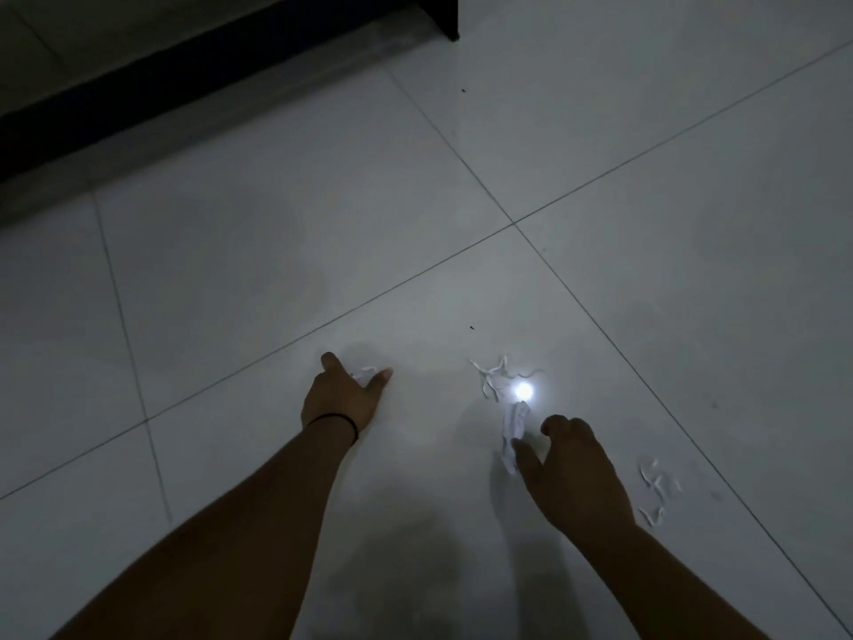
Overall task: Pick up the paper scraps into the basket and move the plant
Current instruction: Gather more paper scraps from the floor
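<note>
White paper scraps lie on a pale tiled floor in dim light. My left hand (344,397) reaches down with thumb and fingers spread around a small scrap (362,374) that touches the floor. My right hand (577,473) is lower right, thumb and curled fingers closing around a longer crumpled strip (512,429). A cluster of thin strips (491,376) lies just beyond it, beside a bright light reflection. More curled strips (655,489) lie to the right of my right hand. No basket and no plant are in view.
A dark skirting band (138,99) runs along the wall at the upper left, and a dark furniture leg or corner (445,16) stands at the top. Grout lines cross the tiled floor (646,224). Two tiny dark specks lie on the tiles.
</note>
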